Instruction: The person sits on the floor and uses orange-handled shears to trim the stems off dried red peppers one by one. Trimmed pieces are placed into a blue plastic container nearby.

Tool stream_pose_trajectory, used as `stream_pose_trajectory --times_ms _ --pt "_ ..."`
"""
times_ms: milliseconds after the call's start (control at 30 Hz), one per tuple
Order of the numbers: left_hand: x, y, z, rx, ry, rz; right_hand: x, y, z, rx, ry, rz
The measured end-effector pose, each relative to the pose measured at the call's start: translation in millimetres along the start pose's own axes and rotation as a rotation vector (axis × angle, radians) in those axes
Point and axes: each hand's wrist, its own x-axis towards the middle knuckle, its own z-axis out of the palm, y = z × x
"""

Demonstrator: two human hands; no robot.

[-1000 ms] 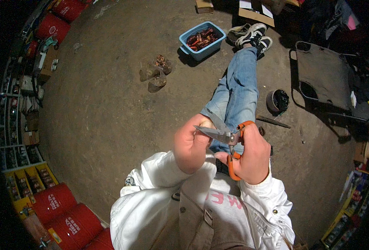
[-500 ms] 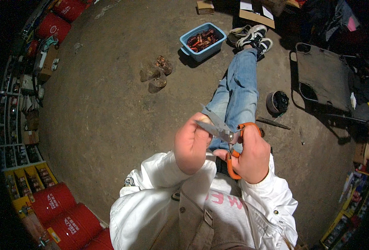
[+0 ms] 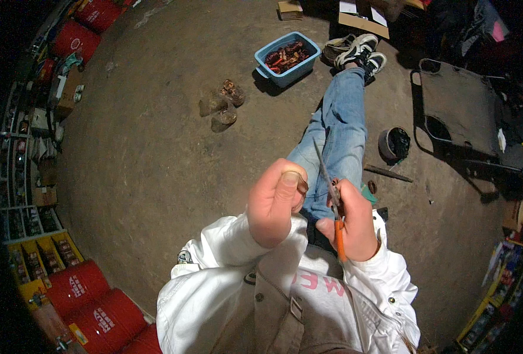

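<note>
Scissors (image 3: 339,235) with orange handles are gripped in my right hand (image 3: 358,227). Their blades point up and away over my jeans, seen nearly edge-on. My left hand (image 3: 273,203) is closed to the left of them, its thumb pressed on a small brown piece (image 3: 302,186) whose kind I cannot make out. A gap separates the blades from this piece. Past my hands, a blue tub (image 3: 304,72) holds many dark red and brown bits. Nearer on the floor lie several clear plastic bags (image 3: 224,121), some with brownish contents.
My legs (image 3: 338,124) stretch ahead, crossed at the shoes. To their right stand a small bucket (image 3: 386,145) lined with a black bag and a dark folding chair (image 3: 459,109). A dark stick (image 3: 387,173) lies nearby. Red drums (image 3: 78,286) and shelves line the left side.
The scissors have moved away from my left thumb and turned edge-on, from spread blades to pointing forward. My left hand stays in place, and the brown piece in it now shows.
</note>
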Motion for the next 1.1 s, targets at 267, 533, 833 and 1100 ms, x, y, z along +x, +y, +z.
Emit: stream_pose_trajectory --times_ms 267,533,833,1100 --pt "-3.2 -0.1 -2.6 -0.028 0.028 -0.025 4.3 -8.5 5.9 -0.364 0.219 -0.158" --pt "-4.1 -6.6 -8.0 0.097 0.009 0.056 3.8 -2.2 6.3 -0.416 0.226 -0.168" --pt "-3.2 -5.2 -6.6 0.194 0.081 0.042 3.2 0.8 10.2 -0.423 0.217 -0.151" --pt "-1.6 -9.5 -1.1 0.293 0.135 0.04 3.4 0.0 10.1 -0.43 0.193 -0.114"
